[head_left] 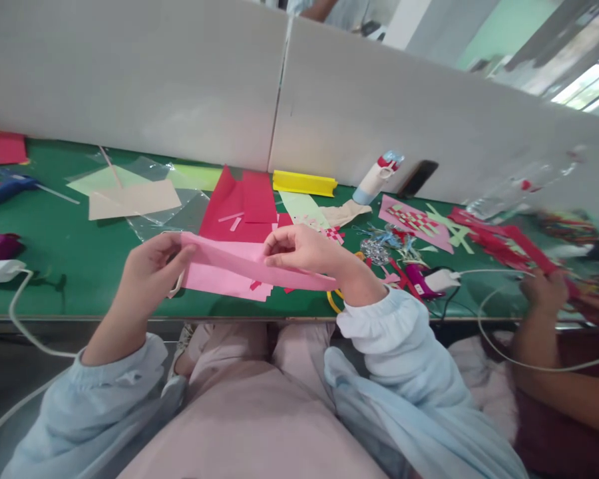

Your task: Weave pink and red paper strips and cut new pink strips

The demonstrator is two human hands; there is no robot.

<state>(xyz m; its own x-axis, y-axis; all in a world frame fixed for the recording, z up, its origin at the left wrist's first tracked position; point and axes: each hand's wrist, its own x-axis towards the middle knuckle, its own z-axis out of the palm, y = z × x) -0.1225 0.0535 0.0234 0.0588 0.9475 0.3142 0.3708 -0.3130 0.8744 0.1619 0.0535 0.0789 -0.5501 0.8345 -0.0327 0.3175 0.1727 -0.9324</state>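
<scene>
Holding pink paper [219, 254] above a green counter [70, 259], the left hand [152, 273] gripped its left end between the fingers, while the right hand [307, 251] pinched its upper edge. Red paper [229, 223] lay just beyond, a yellow strip [304, 183] farther back. At right, another person's hand [544, 291] held a red strip [526, 249].

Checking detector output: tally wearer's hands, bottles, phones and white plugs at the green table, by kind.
Hands on pink paper: 2 (left hand, right hand)
Bottles: 2 (white-and-red bottle, clear bottle)
Phones: 1 (black phone)
White plugs: 2 (left plug, right plug)
Total: 7
</scene>
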